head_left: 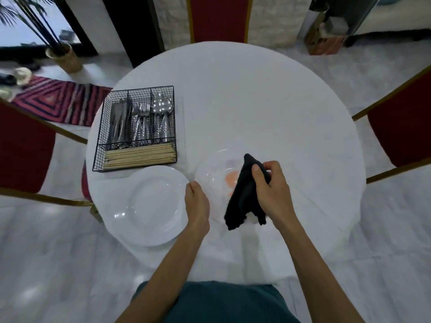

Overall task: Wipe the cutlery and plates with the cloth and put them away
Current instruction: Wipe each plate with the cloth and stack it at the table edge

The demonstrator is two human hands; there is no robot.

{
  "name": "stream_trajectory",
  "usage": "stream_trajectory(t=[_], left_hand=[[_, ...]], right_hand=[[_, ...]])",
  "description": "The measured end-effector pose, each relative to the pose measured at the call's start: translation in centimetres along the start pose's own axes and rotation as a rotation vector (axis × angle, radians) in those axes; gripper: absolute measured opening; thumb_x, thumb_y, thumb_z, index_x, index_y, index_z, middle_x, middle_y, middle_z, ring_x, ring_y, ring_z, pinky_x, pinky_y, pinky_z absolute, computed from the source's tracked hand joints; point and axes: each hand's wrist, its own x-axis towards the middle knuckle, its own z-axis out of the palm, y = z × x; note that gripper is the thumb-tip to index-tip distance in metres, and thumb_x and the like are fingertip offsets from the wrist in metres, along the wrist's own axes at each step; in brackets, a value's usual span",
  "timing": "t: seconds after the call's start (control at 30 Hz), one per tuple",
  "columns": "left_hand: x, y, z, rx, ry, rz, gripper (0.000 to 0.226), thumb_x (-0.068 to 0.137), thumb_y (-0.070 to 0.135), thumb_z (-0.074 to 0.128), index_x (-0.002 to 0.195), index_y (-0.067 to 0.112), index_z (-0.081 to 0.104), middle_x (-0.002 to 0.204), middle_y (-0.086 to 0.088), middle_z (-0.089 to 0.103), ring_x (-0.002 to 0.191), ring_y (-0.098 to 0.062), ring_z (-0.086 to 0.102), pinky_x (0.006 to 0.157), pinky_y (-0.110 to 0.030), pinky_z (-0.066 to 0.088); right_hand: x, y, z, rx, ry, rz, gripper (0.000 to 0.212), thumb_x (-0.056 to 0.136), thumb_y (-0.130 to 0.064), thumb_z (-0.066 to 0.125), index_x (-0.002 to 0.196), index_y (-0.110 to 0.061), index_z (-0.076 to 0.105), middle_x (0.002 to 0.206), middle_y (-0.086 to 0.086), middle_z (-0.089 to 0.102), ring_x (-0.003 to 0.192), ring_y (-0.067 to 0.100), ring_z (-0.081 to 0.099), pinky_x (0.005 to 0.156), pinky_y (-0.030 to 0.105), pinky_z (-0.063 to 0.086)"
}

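- The black cloth (242, 199) is pinched near its upper end between the thumb and curled fingers of the right grip (272, 190). It hangs with its long axis running from the far side down towards the person.
- The stained plate (217, 169) lies on the worktop (256, 101) directly beneath the cloth, hard to make out against the white surface.
- An orange stain (231, 177) is seen on this plate just left of the cloth, so a lowering and a short leftward sweep is judged to be the coming move.
- The left grip (197, 201) is curled, with thumb and forefinger pinched at a rim between the two plates. This is judged to be the stained plate's left rim, steadied for wiping.
- A clean plate (149, 206) lies just beside the left grip, at the near left edge.
- A wire basket (99, 136) stands at the far left, well apart from the cloth. Knives (119, 122), forks (140, 120) and spoons (162, 108) are sorted lengthwise, with chopsticks (140, 156) laid crosswise.
- No object is seen between cloth and stain.
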Motion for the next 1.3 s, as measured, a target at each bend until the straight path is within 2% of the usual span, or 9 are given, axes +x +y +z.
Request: stream_trajectory(t=[0.1, 0.23, 0.4, 0.53, 0.73, 0.87, 0.97, 1.13, 1.3], left_hand=[[-1.4, 2.1, -1.7, 0.028, -0.069, 0.036, 0.032, 0.104, 0.05, 0.032, 0.095, 0.039, 0.06, 0.106, 0.007, 0.063, 0.109, -0.018, 0.057, 0.104, -0.043, 0.047], [-2.8, 3.4, -3.3, 0.044, -0.148, 0.072, 0.041, 0.1, 0.058, 0.033, 0.112, 0.034, 0.065, 0.121, 0.0, 0.066, 0.117, -0.025, 0.06, 0.106, -0.05, 0.047], [-3.8, 5.1, -4.9, 0.077, -0.174, 0.125, 0.038, 0.103, 0.05, 0.041, 0.094, 0.026, 0.068, 0.108, -0.003, 0.072, 0.107, -0.022, 0.066, 0.101, -0.046, 0.052], [-2.0, 7.6, -7.5, 0.01, -0.156, 0.127, 0.042, 0.101, 0.052, 0.045, 0.112, 0.018, 0.068, 0.116, -0.01, 0.072, 0.109, -0.031, 0.068, 0.099, -0.05, 0.054], [-2.5, 8.6, -8.1, 0.031, -0.173, 0.159, 0.065, 0.094, 0.067, 0.041, 0.145, 0.03, 0.051, 0.145, 0.001, 0.056, 0.133, -0.029, 0.052, 0.112, -0.055, 0.04], [-4.3, 8.5, -6.8, 0.098, -0.249, 0.202, 0.051, 0.096, 0.065, 0.042, 0.11, 0.024, 0.069, 0.116, -0.005, 0.07, 0.11, -0.025, 0.064, 0.104, -0.047, 0.049], [-5.2, 7.7, -5.5, 0.172, -0.24, 0.289, 0.049, 0.101, 0.058, 0.038, 0.093, 0.018, 0.066, 0.101, 0.0, 0.07, 0.1, -0.018, 0.063, 0.101, -0.044, 0.05], [-4.6, 9.6, -6.7, 0.081, -0.125, 0.324, 0.044, 0.093, 0.071, 0.039, 0.09, 0.037, 0.067, 0.108, 0.002, 0.071, 0.106, -0.031, 0.067, 0.095, -0.056, 0.054], [-4.5, 9.3, -6.1, 0.046, -0.11, 0.331, 0.048, 0.097, 0.066, 0.039, 0.097, 0.027, 0.067, 0.101, -0.002, 0.068, 0.105, -0.029, 0.064, 0.1, -0.046, 0.05]], right_hand=[[-1.2, -0.2, 0.8, -0.264, 0.042, -0.195, 0.021, 0.106, -0.042, 0.045, 0.115, -0.027, 0.056, 0.122, -0.004, 0.061, 0.116, 0.017, 0.058, 0.09, 0.029, 0.047], [-2.2, 2.6, 4.0, -0.925, -0.11, -0.284, 0.06, 0.103, -0.056, 0.02, 0.149, -0.025, 0.043, 0.167, 0.008, 0.016, 0.154, 0.03, 0.008, 0.122, 0.053, 0.01], [-6.5, 2.7, 9.1, -0.712, -0.267, -0.468, 0.056, 0.107, -0.041, 0.025, 0.161, -0.024, 0.027, 0.17, -0.002, 0.017, 0.157, 0.019, 0.008, 0.127, 0.046, 0.006], [-9.6, 2.8, 8.0, -0.625, -0.376, -0.678, 0.044, 0.102, -0.028, 0.043, 0.143, -0.021, 0.056, 0.143, -0.006, 0.056, 0.131, 0.013, 0.048, 0.115, 0.036, 0.034], [-10.7, 2.4, 5.1, -0.772, -0.233, -0.762, 0.039, 0.097, -0.031, 0.044, 0.125, -0.022, 0.069, 0.123, -0.011, 0.065, 0.112, 0.008, 0.054, 0.105, 0.038, 0.044], [-9.1, 0.6, 6.6, -0.815, -0.394, -0.71, 0.056, 0.105, -0.043, 0.023, 0.155, -0.022, 0.04, 0.159, -0.006, 0.038, 0.145, 0.015, 0.033, 0.121, 0.042, 0.026], [-5.3, 0.4, 6.7, -0.978, -0.221, -0.569, 0.072, 0.1, -0.049, 0.005, 0.162, -0.017, 0.021, 0.171, 0.005, 0.01, 0.157, 0.026, 0.006, 0.124, 0.055, 0.011], [-5.1, 1.5, 5.1, -1.15, 0.103, -0.468, 0.062, 0.099, -0.037, 0.026, 0.136, 0.0, 0.06, 0.152, 0.022, 0.047, 0.144, 0.043, 0.039, 0.115, 0.064, 0.019], [-12.2, 0.0, 6.0, -0.945, -0.177, -0.563, 0.052, 0.099, -0.034, 0.021, 0.122, -0.014, 0.063, 0.136, 0.006, 0.052, 0.126, 0.029, 0.048, 0.111, 0.048, 0.028]])
